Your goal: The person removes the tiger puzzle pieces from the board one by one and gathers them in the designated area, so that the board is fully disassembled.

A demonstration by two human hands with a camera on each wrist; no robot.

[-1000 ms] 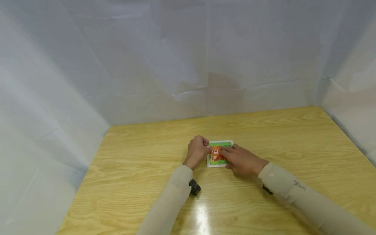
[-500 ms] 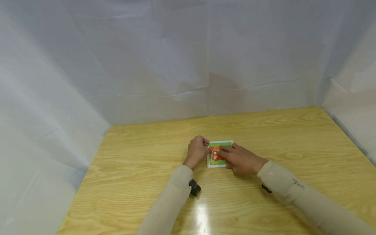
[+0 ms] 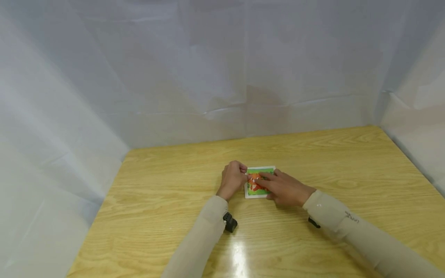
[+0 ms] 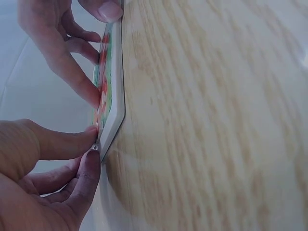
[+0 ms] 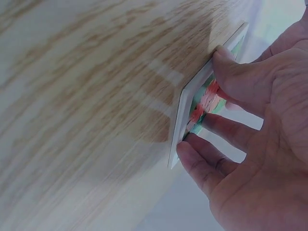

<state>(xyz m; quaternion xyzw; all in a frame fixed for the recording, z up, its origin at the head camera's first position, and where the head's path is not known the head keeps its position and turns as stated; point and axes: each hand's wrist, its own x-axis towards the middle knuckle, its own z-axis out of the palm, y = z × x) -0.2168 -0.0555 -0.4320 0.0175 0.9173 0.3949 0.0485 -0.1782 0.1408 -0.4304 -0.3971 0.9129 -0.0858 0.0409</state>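
Note:
A small square picture board [image 3: 256,194] with a white border lies flat on the table, showing an orange cartoon animal on green. At its left edge my left hand [image 3: 233,178] pinches the border between thumb and index finger, as the left wrist view shows up close. My right hand [image 3: 287,189] lies over the right part of the picture, its fairly straight fingers [image 5: 231,130] touching the surface. In the right wrist view, that hand's thumb [image 5: 236,77] rests on the border. Part of the animal is hidden under the right fingers.
The light wood table [image 3: 167,216] reaches to white sheeting [image 3: 184,85] at the back and both sides. A dark wrist device [image 3: 230,222] is strapped to the left sleeve, and another dark device [image 3: 314,222] sits under the right sleeve.
My right hand has shifted slightly left, and one of its fingers now reaches farther over the animal's face. The left hand and the board look the same.

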